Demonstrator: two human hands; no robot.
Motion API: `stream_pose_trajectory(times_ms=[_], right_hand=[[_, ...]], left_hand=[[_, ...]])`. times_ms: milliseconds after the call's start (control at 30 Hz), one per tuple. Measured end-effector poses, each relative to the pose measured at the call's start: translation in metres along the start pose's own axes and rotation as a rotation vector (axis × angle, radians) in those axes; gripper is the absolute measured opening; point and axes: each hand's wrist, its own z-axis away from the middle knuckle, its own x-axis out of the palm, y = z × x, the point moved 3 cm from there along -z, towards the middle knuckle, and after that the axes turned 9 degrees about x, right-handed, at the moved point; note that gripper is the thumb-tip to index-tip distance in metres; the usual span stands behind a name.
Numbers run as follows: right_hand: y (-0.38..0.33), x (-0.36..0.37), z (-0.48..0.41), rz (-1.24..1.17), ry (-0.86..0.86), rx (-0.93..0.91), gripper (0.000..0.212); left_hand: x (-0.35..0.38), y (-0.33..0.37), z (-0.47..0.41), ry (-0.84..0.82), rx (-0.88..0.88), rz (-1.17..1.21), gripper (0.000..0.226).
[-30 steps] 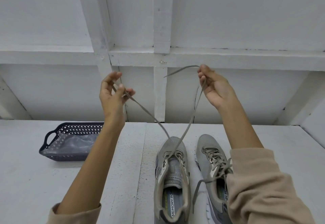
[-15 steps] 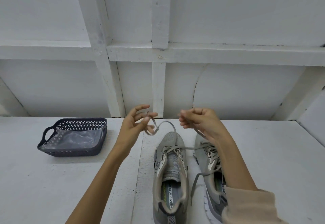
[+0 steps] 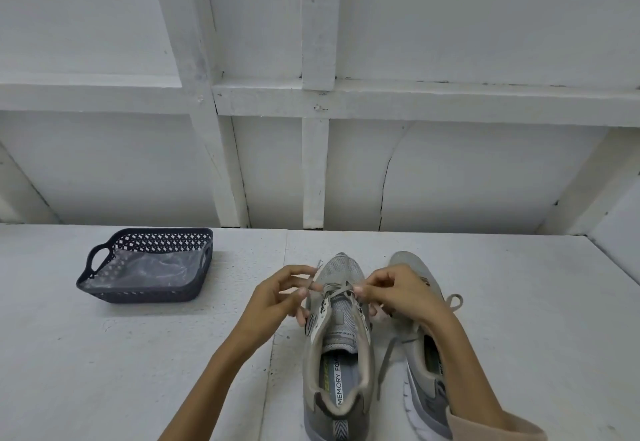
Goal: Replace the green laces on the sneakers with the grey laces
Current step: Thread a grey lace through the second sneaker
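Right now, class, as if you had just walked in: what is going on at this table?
A person is lacing the left sneaker of a pair that stands on a white table. The left hand and right hand each pinch the grey lace near the eyelets closest to the toe. The upper eyelets are not yet laced. Loose grey lace ends trail from the right sneaker. A dark basket holding clear plastic sits off to the left. No green laces show.

The white surface (image 3: 104, 371) carries a dark latticed basket (image 3: 145, 293) at its far left and, well apart, two grey shoes side by side: left-hand sneaker (image 3: 341, 269), right-hand sneaker (image 3: 403, 260), toes pointing away.
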Motion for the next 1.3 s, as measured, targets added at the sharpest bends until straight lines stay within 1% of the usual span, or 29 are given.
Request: stream_pose_trajectory(times_ms=[100,167,300,400,467,533,600,767,833,900,933,1033,1100,1200,1300], right_hand=[[0.003,0.000,-0.003,0.004,0.081,0.001,0.025],[0.006,0.001,-0.005,0.015,0.076,0.028,0.026],[0.009,0.003,-0.007,0.029,0.032,0.018,0.014],[0.011,0.003,-0.009,0.064,0.046,-0.009,0.008],[0.011,0.003,-0.009,0.105,0.093,-0.039,0.009],[0.010,0.004,-0.011,0.163,0.133,-0.069,0.012],[0.009,0.005,-0.011,0.188,0.157,-0.087,0.016],[0.009,0.009,-0.014,0.209,0.169,-0.130,0.024],[0.008,0.010,-0.014,0.268,0.185,-0.154,0.022],[0.007,0.012,-0.014,0.296,0.199,-0.169,0.013],[0.006,0.012,-0.013,0.290,0.200,-0.171,0.012],[0.004,0.011,-0.012,0.271,0.244,-0.195,0.023],[0.003,0.008,-0.011,0.227,0.279,-0.213,0.021],[0.004,0.004,-0.009,0.106,0.259,-0.207,0.019],[0.005,0.002,-0.008,0.083,0.257,-0.201,0.025]], left_hand=[[0.003,-0.008,0.004,-0.054,-0.035,-0.035,0.026],[0.005,-0.011,0.006,-0.028,-0.052,-0.041,0.023],[0.005,-0.012,0.003,0.102,-0.020,-0.005,0.013],[0.004,-0.014,0.001,0.110,-0.033,0.022,0.016],[0.003,-0.013,0.000,0.065,-0.032,-0.061,0.020],[0.003,-0.014,-0.001,0.010,-0.018,-0.213,0.014],[0.001,-0.016,-0.002,-0.006,-0.009,-0.295,0.009],[0.002,-0.011,-0.004,-0.006,0.028,-0.318,0.007],[0.004,-0.008,-0.006,-0.014,0.049,-0.349,0.007],[0.005,-0.005,-0.009,-0.054,0.072,-0.409,0.006],[0.005,-0.004,-0.011,-0.088,0.081,-0.448,0.006],[0.004,0.002,-0.015,-0.172,0.094,-0.605,0.009],[0.001,0.005,-0.017,-0.204,0.114,-0.690,0.010],[0.000,0.007,-0.018,-0.250,0.134,-0.754,0.011],[0.000,0.011,-0.018,-0.283,0.154,-0.776,0.011]])
